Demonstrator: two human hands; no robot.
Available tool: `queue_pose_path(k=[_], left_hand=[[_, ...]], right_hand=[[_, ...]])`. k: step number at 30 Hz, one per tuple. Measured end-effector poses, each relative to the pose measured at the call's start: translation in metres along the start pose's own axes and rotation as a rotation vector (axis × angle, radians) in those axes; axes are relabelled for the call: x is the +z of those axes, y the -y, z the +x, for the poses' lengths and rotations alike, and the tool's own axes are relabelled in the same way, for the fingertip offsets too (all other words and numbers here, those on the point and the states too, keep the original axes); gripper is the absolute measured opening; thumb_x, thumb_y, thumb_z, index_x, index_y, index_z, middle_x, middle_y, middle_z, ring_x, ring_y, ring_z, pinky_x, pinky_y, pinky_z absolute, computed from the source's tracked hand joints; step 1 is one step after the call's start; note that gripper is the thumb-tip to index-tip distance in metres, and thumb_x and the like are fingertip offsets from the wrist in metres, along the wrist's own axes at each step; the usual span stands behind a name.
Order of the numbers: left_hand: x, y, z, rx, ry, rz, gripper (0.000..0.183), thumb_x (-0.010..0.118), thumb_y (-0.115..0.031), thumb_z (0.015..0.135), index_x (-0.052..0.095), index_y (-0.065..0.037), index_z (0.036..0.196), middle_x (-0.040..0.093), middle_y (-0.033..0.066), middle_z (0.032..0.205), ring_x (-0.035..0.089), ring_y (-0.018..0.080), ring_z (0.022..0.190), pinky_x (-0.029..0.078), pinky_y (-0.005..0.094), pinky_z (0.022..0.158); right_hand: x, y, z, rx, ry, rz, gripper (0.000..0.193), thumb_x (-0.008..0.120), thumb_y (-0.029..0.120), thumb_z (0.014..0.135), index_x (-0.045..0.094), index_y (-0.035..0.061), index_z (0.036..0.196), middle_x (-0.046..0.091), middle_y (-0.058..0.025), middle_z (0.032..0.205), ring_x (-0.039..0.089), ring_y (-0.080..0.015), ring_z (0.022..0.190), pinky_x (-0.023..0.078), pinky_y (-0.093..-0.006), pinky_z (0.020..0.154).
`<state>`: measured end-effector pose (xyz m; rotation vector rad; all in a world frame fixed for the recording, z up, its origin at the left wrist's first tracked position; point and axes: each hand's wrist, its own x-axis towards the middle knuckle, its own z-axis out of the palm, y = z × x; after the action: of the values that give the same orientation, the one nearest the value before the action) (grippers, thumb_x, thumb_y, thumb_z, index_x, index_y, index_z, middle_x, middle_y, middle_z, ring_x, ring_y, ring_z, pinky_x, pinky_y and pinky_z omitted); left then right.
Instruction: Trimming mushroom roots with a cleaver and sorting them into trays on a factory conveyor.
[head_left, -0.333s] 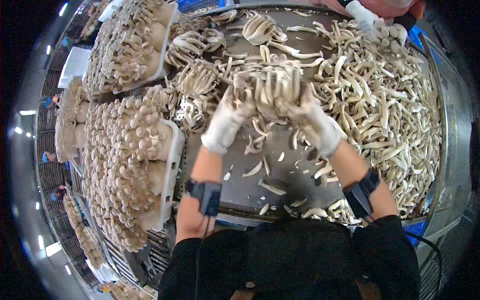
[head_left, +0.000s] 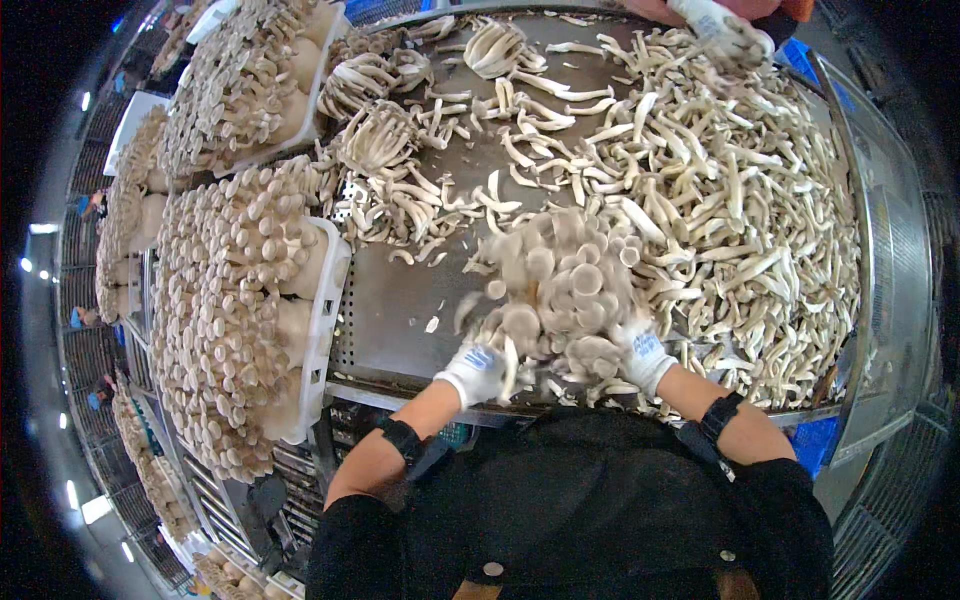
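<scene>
Metal table (head_left: 385,320): mushroom cluster (head_left: 575,275) between hands (head_left: 475,372) (head_left: 643,352), caps up, long axis unclear.

Left hand (head_left: 474,372) and right hand (head_left: 643,355) (both white-gloved) well apart

The left hand (head_left: 478,368) and right hand (head_left: 643,352) wear white gloves (head_left: 458,388) with blue markings, below black forearm straps (head_left: 402,437), black sleeves (head_left: 765,500) and round metallic studs (head_left: 492,569).
</scene>
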<state>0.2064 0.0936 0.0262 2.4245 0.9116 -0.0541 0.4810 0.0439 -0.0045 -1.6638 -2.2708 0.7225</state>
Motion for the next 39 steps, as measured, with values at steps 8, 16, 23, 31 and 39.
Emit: queue_pose_path(k=[8, 16, 23, 31, 39], left_hand=[[0.007, -0.017, 0.015, -0.071, -0.13, 0.045, 0.061, 0.063, -0.052, 0.071, 0.06, -0.005, 0.11, 0.052, 0.0187, 0.121, 0.043, 0.0324, 0.119, 0.032, 0.0409, 0.102], [-0.061, -0.08, 0.031, 0.012, -0.408, 0.198, 0.081, 0.07, -0.046, 0.069, 0.036, -0.018, 0.137, 0.031, 0.0178, 0.141, 0.025, 0.0384, 0.131, 0.02, 0.0542, 0.107], [-0.06, 0.028, 0.028, -0.552, -0.281, 0.224, 0.07, 0.062, -0.045, 0.078, 0.036, -0.022, 0.138, 0.026, 0.0204, 0.144, 0.024, 0.0416, 0.131, 0.026, 0.0543, 0.104], [-0.067, 0.003, 0.004, -0.23, -0.546, -0.016, 0.082, 0.07, -0.044, 0.073, 0.034, -0.011, 0.139, 0.035, 0.0258, 0.136, 0.03, 0.0433, 0.127, 0.025, 0.0463, 0.107], [-0.057, -0.079, 0.118, 0.085, -0.192, 0.093, 0.077, 0.067, -0.046, 0.071, 0.04, -0.01, 0.134, 0.03, 0.0225, 0.14, 0.019, 0.0415, 0.133, 0.021, 0.0497, 0.109]], right_hand=[[-0.02, -0.004, -0.014, 0.059, 0.104, -0.19, 0.054, 0.061, 0.016, 0.068, 0.05, 0.0079, 0.12, 0.049, -0.0243, 0.112, 0.046, -0.0382, 0.108, 0.037, -0.0432, 0.093], [-0.099, 0.057, 0.004, -0.047, -0.403, 0.182, 0.039, 0.065, 0.019, 0.075, 0.058, 0.0058, 0.111, 0.057, -0.0206, 0.109, 0.053, -0.0346, 0.103, 0.041, -0.04, 0.092], [-0.058, 0.022, -0.002, -0.189, -0.173, -0.26, 0.06, 0.067, 0.038, 0.07, 0.051, 0.0122, 0.121, 0.043, -0.0207, 0.129, 0.031, -0.041, 0.128, 0.017, -0.0571, 0.107], [-0.072, -0.026, -0.091, 0.075, 0.103, -0.345, 0.059, 0.067, 0.03, 0.071, 0.049, 0.0088, 0.122, 0.047, -0.0255, 0.12, 0.032, -0.045, 0.124, 0.022, -0.0531, 0.106], [-0.07, 0.0, -0.029, 0.008, -0.087, -0.09, 0.062, 0.062, 0.014, 0.066, 0.045, 0.0045, 0.125, 0.039, -0.03, 0.127, 0.036, -0.0451, 0.121, 0.029, -0.0489, 0.103]])
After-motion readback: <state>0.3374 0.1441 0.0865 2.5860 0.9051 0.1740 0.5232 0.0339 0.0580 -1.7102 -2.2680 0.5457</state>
